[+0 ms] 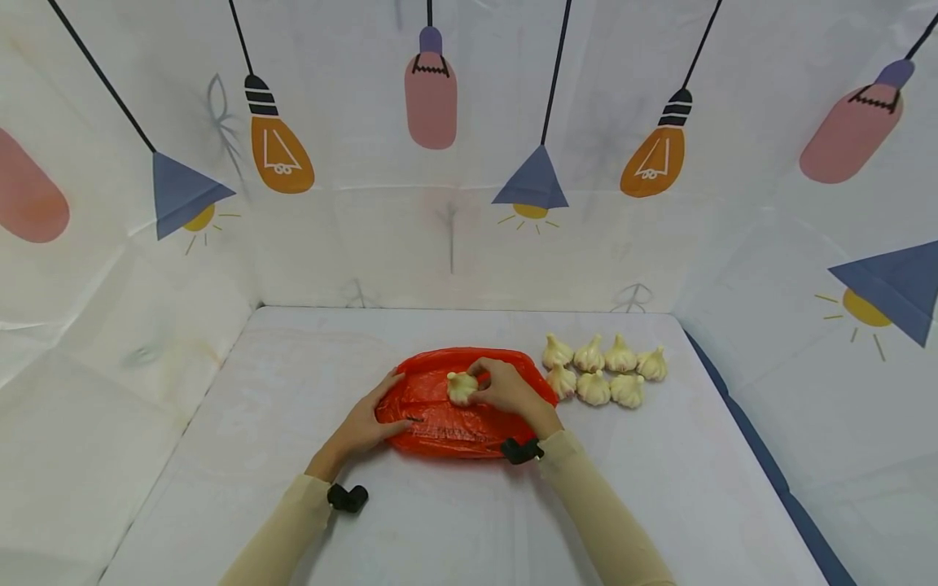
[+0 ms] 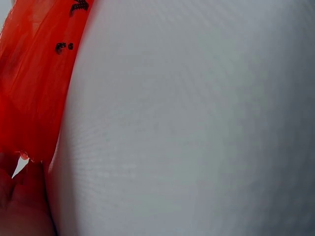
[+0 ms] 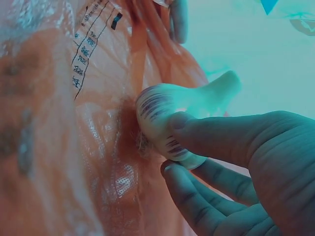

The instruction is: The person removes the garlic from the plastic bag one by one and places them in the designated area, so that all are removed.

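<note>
A red plastic bag (image 1: 454, 429) with dark printing lies spread on the table in the head view. At its left side my left hand (image 1: 365, 423) holds the bag's edge, thumb and fingers set apart. My right hand (image 1: 509, 392) pinches a garlic bulb (image 1: 461, 389) between thumb and fingertips over the bag. The right wrist view shows that bulb (image 3: 162, 110) close up, purple streaks on its skin, its stem pointing away from the bag. Only part of the left hand (image 2: 22, 201) shows in the left wrist view, below the bag (image 2: 37, 83).
Several garlic bulbs (image 1: 593, 388) stand in two rows just right of the bag. The white table (image 1: 308, 350) meets patterned sheet walls at its back and sides. A dark blue strip (image 1: 762, 439) runs along the right edge.
</note>
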`<state>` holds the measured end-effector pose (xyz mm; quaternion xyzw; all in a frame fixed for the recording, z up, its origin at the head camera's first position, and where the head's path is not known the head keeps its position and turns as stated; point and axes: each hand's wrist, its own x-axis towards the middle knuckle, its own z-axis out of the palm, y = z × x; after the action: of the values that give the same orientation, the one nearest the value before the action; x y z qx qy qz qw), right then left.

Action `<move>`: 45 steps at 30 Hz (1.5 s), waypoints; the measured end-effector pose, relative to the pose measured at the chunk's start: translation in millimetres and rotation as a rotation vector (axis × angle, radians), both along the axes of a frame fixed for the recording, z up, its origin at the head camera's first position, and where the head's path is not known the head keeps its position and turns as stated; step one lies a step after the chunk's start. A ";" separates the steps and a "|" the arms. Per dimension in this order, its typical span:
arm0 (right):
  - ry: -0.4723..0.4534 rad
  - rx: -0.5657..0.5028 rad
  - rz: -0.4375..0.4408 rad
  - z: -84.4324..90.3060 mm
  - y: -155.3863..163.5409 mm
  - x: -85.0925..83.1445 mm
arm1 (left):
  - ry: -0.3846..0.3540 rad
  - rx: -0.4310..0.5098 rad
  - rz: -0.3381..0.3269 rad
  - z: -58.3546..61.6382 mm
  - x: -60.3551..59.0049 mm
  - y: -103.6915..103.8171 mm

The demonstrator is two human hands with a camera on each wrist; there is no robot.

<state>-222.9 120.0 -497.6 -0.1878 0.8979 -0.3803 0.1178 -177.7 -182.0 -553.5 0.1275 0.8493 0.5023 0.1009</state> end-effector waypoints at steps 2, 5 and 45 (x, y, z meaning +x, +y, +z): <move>0.006 -0.016 0.001 -0.1 0.9 -0.1 | 0.000 0.005 0.001 -0.3 0.0 -0.1; 0.006 -0.053 -0.016 0.7 2.7 0.3 | -0.002 0.003 -0.001 -2.1 0.3 -1.1; -0.166 0.099 0.297 20.9 -20.6 21.2 | 0.007 -0.010 -0.007 -3.6 0.3 -2.4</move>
<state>-201.8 99.4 -476.7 -0.2804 0.8652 -0.3280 0.2555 -177.4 -184.4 -557.1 0.1314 0.8518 0.4971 0.1003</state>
